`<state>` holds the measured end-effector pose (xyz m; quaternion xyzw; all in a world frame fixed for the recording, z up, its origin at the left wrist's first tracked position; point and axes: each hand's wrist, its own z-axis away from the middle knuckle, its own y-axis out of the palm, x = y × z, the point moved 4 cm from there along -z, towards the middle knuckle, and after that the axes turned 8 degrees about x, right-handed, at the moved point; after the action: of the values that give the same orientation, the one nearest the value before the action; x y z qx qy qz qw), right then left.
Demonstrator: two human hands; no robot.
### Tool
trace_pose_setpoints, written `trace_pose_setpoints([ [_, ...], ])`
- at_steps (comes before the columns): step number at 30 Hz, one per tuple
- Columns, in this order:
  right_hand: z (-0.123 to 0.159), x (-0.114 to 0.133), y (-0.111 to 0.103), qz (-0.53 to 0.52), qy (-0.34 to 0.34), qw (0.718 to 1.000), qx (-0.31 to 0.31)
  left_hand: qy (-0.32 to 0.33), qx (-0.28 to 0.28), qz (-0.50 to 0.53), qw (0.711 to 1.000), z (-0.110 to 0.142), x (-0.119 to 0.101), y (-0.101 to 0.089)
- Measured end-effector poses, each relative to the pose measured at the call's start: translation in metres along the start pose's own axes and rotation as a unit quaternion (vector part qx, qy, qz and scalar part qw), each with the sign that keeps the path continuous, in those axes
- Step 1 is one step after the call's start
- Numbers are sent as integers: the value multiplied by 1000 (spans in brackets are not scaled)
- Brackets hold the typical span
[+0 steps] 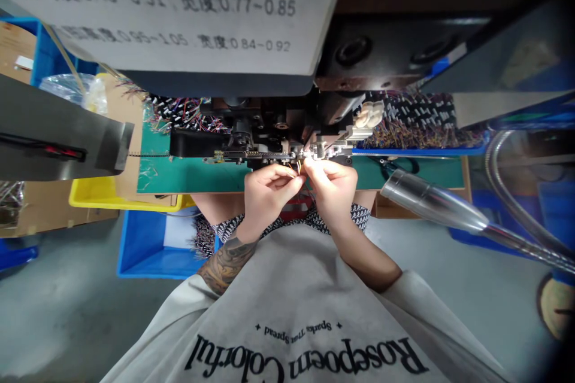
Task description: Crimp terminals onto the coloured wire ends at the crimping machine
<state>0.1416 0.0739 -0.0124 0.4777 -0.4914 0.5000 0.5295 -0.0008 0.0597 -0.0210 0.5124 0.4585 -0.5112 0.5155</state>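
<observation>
Thin yellow and orange wires (pixel 299 166) stand up between my hands, right at the front of a crimping machine (pixel 281 125). My left hand (pixel 269 194) is closed in a pinch around the wires, thumb and forefinger together. Close beside it, my right hand (pixel 331 185) pinches at the machine's small metal die area (pixel 320 146); its fingertips hide most of what they grip, apparently a wire end. A strip of terminals (pixel 148 155) runs in from the left to the machine.
Bundles of wires with white connectors (pixel 417 114) lie in a blue tray at the right, and more wire bundles (pixel 179 112) lie at the left. A metal lamp (pixel 417 194) on a flexible neck juts in from the right. Yellow (pixel 90 193) and blue bins (pixel 144 257) stand left of my lap.
</observation>
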Motion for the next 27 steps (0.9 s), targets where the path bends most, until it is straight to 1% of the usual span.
trace_pose_setpoints([
  [4,1,-5,0,-26,-5,1000,1,-15,0,11,1000,0,3,-2],
  [7,4,-9,0,-10,-7,1000,14,-19,-4,-6,1000,-1,2,-3],
  [11,7,-10,-2,16,-7,1000,8,-7,8,-13,1000,-1,-1,0],
  [17,4,-7,-2,-25,-7,1000,-10,13,18,9,1000,2,-2,2],
  [23,1,-9,-1,-25,19,999,-20,-1,5,6,1000,1,9,-4],
  [27,3,-12,0,-11,14,1000,2,-30,9,17,999,1,19,-7],
])
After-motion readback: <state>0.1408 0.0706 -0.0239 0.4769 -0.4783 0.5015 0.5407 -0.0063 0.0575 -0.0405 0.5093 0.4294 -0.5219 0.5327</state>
